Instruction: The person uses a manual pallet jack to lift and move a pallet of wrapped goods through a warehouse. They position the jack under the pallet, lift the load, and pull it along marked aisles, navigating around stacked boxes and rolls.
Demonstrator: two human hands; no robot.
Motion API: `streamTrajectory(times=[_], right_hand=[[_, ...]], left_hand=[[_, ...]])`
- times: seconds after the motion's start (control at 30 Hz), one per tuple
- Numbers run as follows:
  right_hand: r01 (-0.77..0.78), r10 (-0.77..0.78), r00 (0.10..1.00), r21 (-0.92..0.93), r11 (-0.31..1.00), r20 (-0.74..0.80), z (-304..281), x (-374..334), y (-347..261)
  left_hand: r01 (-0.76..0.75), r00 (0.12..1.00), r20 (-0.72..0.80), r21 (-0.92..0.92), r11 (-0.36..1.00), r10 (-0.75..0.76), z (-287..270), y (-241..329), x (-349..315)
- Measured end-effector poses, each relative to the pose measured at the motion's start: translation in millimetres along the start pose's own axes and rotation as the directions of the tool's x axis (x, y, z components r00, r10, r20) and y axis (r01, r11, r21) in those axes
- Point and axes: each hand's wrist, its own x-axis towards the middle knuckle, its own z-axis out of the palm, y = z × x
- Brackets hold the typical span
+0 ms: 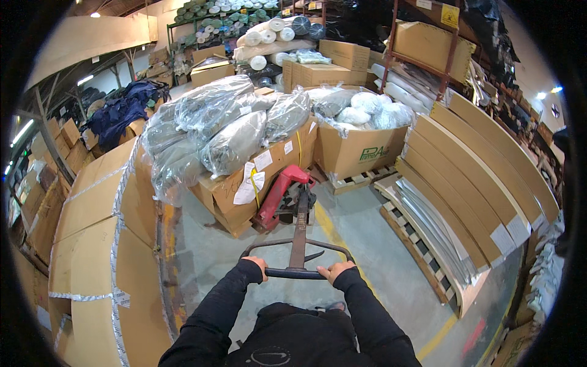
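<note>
Both hands grip the black loop handle (296,273) of a red pallet jack (274,200) in front of me. My left hand (258,266) is closed round the handle's left corner, and my right hand (335,271) holds its right corner with the thumb along the bar. The jack's worn steel shaft (299,235) runs forward to its red body. That body stands against a large cardboard box (244,199), heaped with plastic-wrapped grey rolls (235,144) and bearing white paper sheets. The jack's forks are hidden.
Tall strapped cartons (92,244) line my left. To the right, flat cardboard sheets (452,183) are stacked by a wooden pallet (422,260). An open carton of white bags (361,144) sits on another pallet ahead. Yellow lines (330,229) mark the grey floor.
</note>
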Motion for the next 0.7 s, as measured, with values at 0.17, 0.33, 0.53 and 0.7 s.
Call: streamTrajectory(times=[0.17, 0.33, 0.53, 0.7], right_hand=[[0.010, -0.009, 1.000, -0.014, 1.000, 0.006, 20, -60, -33], [0.030, -0.031, 0.998, 0.018, 0.999, 0.050, 32, -128, -47], [0.087, -0.093, 0.978, -0.040, 0.995, -0.187, 63, -203, -57], [0.058, -0.058, 0.998, 0.126, 0.990, -0.001, 82, -264, -84]], left_hand=[[-0.015, 1.000, 0.021, 0.033, 0.999, 0.014, 27, 2, -58], [-0.049, 0.998, 0.038, 0.008, 0.999, 0.048, 53, 22, -119], [-0.123, 0.991, 0.062, 0.103, 0.987, 0.117, 91, 40, -176], [-0.093, 0.983, 0.165, 0.093, 0.991, 0.077, 111, 53, -241]])
